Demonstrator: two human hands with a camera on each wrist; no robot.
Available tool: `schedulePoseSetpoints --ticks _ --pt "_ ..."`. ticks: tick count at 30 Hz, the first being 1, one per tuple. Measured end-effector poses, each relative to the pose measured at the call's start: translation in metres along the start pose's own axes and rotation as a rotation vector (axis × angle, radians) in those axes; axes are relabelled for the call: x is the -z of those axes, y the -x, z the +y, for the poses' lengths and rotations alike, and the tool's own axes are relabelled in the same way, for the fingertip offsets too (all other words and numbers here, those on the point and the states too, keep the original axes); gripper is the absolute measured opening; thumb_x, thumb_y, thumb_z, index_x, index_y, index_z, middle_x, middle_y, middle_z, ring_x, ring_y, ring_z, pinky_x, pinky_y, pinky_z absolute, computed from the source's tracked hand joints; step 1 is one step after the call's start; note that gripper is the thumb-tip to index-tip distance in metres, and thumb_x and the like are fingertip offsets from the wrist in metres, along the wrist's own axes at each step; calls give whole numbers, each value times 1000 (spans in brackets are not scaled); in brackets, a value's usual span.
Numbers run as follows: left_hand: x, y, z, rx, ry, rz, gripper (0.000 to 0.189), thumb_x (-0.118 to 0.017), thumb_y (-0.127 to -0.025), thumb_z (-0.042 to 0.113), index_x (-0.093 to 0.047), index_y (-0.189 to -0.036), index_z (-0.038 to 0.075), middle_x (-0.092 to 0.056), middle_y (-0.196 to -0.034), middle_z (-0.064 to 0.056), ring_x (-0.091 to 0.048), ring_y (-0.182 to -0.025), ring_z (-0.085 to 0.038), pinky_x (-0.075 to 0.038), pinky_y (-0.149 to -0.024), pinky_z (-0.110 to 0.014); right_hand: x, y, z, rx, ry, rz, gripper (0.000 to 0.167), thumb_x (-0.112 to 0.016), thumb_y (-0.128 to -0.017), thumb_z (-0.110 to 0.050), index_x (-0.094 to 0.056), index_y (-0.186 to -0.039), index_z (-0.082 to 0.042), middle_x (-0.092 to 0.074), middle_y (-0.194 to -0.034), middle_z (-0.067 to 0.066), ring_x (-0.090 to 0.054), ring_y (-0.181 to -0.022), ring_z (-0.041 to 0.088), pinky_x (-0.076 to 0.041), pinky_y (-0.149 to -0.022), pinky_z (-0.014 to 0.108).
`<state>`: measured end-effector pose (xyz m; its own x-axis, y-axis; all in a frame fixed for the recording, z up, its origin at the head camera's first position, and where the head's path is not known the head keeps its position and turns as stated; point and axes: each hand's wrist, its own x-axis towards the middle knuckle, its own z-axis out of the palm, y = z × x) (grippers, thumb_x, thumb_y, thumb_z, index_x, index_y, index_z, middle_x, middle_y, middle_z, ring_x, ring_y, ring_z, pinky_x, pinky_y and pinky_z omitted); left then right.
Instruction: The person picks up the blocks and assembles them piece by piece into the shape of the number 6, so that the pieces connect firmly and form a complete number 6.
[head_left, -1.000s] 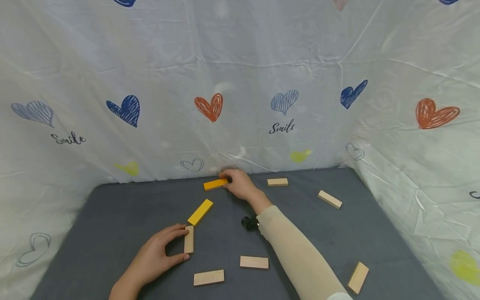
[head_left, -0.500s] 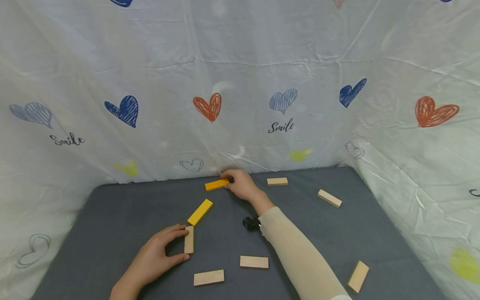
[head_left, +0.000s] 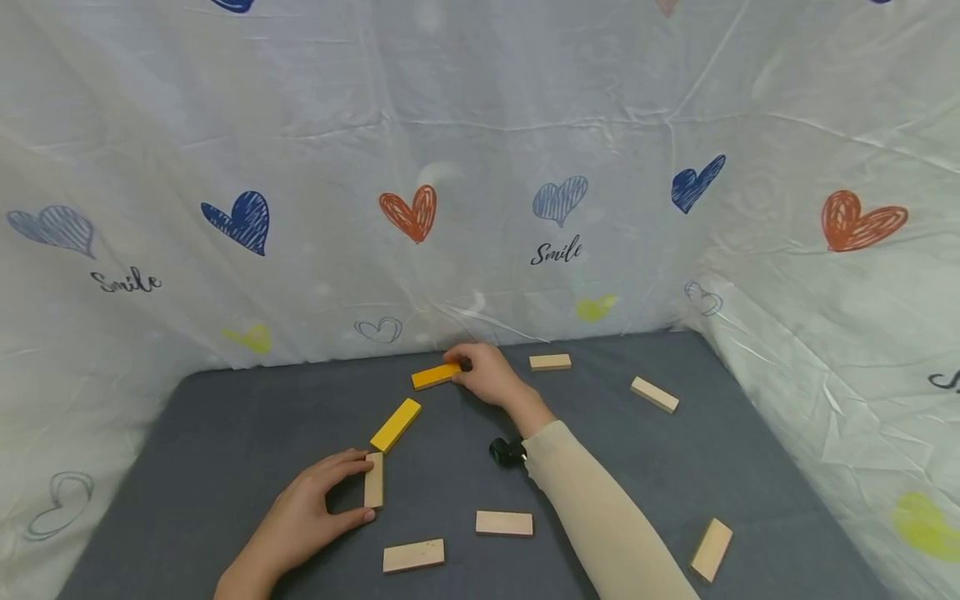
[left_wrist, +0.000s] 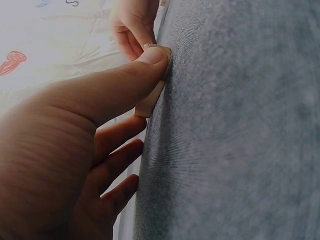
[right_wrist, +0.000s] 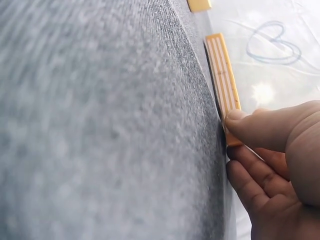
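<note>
A: Largest item?
B: Sheet (head_left: 480,100), pale, printed with hearts and "Smile"; hangs behind the desk and along its right side.
A: Next?
B: Desk (head_left: 285,425), covered in dark grey; carries all the blocks.
A: Then?
B: Sleeve (head_left: 600,517), cream, one, on the right arm, slanting across the desk.
A: Hands?
B: Two. Left hand (head_left: 303,517), front left: thumb and forefinger pinch a block by its ends, the other fingers slightly apart. Right hand (head_left: 491,373), far side: thumb and fingers pinch a block by its right end.
A: Blocks in hand?
B: Plain block (head_left: 374,483), in the left hand, long side running front to back. Orange block (head_left: 433,377), in the right hand, near the desk's far edge, striped along one side.
A: Remaining blocks?
B: Yellow block (head_left: 395,425), diagonal, between those two; its near end is just beside the plain block, contact uncertain. Five more, plain wood: front block (head_left: 413,555), middle block (head_left: 504,523), back block (head_left: 550,362), slanted block (head_left: 655,394), side block (head_left: 712,550). The last three lie right of the right hand.
A: Smallest?
B: Black device (head_left: 506,452), at the right wrist.
</note>
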<state>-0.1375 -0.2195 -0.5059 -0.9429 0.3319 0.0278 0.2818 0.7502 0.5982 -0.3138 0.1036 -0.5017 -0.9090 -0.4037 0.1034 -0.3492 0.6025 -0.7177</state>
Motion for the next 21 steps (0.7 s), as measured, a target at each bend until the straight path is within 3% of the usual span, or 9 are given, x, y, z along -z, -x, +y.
schedulePoseSetpoints --ticks 21 --pt "0 0 1 5 -11 2 67 -96 -83 50 -74 -141 23 -62 -155 -9 -57 -144 -40 -50 -112 -69 5 18 5 19 -17 -15 37 -78 -102 -6 -75 -139 -9 -73 -137 5 -67 -130 26 -55 -113 43"
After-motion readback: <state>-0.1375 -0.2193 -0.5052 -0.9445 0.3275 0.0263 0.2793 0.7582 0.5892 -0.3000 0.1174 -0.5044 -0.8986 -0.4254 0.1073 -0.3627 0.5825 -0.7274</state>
